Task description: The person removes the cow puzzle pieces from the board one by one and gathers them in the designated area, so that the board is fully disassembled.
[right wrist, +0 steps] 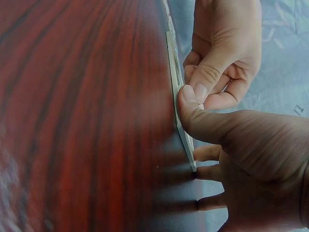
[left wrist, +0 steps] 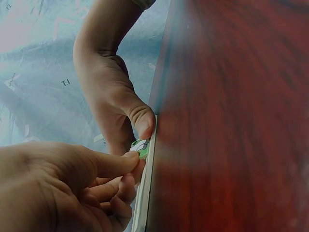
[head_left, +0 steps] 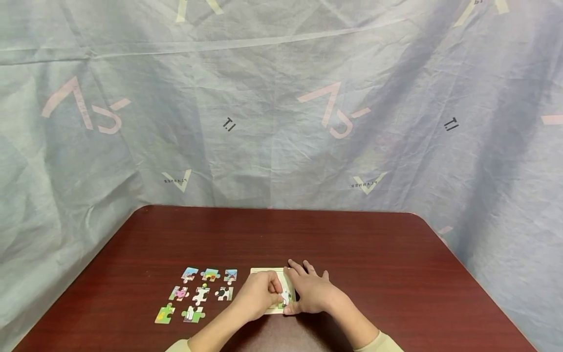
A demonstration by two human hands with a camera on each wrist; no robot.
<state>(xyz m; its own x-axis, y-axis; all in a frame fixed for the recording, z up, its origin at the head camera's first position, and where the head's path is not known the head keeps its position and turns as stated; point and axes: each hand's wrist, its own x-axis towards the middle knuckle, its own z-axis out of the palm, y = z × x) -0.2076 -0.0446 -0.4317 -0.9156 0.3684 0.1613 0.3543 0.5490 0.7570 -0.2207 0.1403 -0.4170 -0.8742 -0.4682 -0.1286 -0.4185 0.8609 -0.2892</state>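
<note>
My left hand (head_left: 258, 296) pinches a green-and-white jigsaw piece (left wrist: 143, 153) between thumb and curled forefinger, low over a shallow pale puzzle tray (head_left: 266, 269). My right hand (head_left: 314, 293) rests along the tray's right side with its fingers spread and mostly straight. Its thumb presses at the near edge, close to the piece, and the other fingers reach past the tray onto the table. The thumbs of both hands nearly meet in the right wrist view. Much of the tray's inside is hidden behind the left hand.
Several loose jigsaw pieces lie in rough rows left of the tray, among them a black-and-white piece (head_left: 225, 293), a white piece (head_left: 201, 295) and a green piece (head_left: 164, 314). The dark red wooden table (head_left: 374, 244) backs onto a grey printed curtain (head_left: 272, 161).
</note>
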